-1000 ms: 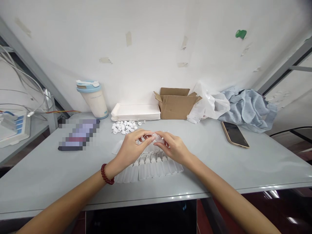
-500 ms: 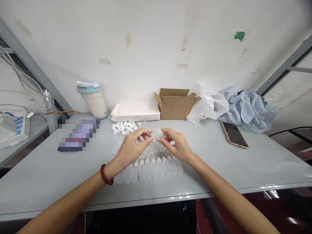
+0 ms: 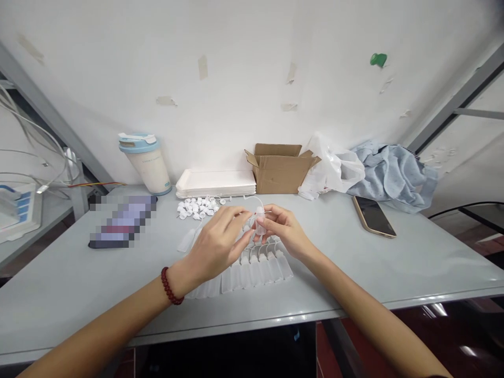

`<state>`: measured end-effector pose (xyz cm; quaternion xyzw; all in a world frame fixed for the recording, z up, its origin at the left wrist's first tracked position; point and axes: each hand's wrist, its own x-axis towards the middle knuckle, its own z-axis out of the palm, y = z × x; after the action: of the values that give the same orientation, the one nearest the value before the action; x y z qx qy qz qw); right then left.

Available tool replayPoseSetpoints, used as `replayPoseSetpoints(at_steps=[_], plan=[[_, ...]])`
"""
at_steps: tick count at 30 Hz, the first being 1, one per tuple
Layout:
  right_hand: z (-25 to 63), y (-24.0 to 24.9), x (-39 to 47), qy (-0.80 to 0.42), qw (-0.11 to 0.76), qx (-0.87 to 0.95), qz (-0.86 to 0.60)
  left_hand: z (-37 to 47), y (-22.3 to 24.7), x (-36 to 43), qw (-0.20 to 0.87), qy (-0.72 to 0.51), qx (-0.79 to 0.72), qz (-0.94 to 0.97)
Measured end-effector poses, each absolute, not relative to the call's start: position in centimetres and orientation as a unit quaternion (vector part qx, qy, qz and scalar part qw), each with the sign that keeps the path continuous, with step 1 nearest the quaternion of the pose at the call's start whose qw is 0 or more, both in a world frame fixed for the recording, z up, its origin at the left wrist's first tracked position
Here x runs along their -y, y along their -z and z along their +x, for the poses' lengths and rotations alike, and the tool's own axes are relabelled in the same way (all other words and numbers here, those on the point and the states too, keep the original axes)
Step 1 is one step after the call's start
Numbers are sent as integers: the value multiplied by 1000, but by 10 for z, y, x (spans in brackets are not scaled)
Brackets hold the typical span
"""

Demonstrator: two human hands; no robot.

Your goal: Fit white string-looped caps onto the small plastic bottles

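A small translucent squeeze bottle stands roughly upright in my right hand, pinched between thumb and fingers. From its neck a thin white strap curls up and to the left. My left hand is beside the bottle's left side, its thumb and fingers apart; whether a fingertip touches the bottle I cannot tell. Under the hands lies a row of similar bottles, most with straps at their necks, partly covered by my left hand. Another bottle lies left of that hand. Small white caps are heaped behind it.
Along the wall stand a blue-lidded cup, a stack of white trays, an open cardboard box, a white plastic bag and crumpled blue cloth. A phone lies right; a pixelated flat object lies left.
The bottle has been turned upright, and its strap now shows above it. My left hand has opened off it, and its fingers now face the bottle from the left. The view shifted slightly.
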<state>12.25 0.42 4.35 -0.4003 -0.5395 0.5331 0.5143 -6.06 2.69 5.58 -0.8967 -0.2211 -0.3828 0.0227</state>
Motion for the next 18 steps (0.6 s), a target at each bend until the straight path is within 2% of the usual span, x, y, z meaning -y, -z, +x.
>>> replayPoseSetpoints(at_steps=[3,6,12,16,18], plan=[[123,-40,-6,-467,535,536,-455,-51,-64,-27,157,311,158,-924],[124,-37,-7,-400,551,540,-496,-37,-72,-28,220,249,147,-932],[126,-36,-9,-282,567,557,-537,-15,-77,-32,252,149,157,-943],[129,-37,-11,-247,572,556,-551,-6,-76,-33,283,126,177,-934],[132,-37,-13,-224,570,563,-554,-2,-77,-35,266,131,179,-938]])
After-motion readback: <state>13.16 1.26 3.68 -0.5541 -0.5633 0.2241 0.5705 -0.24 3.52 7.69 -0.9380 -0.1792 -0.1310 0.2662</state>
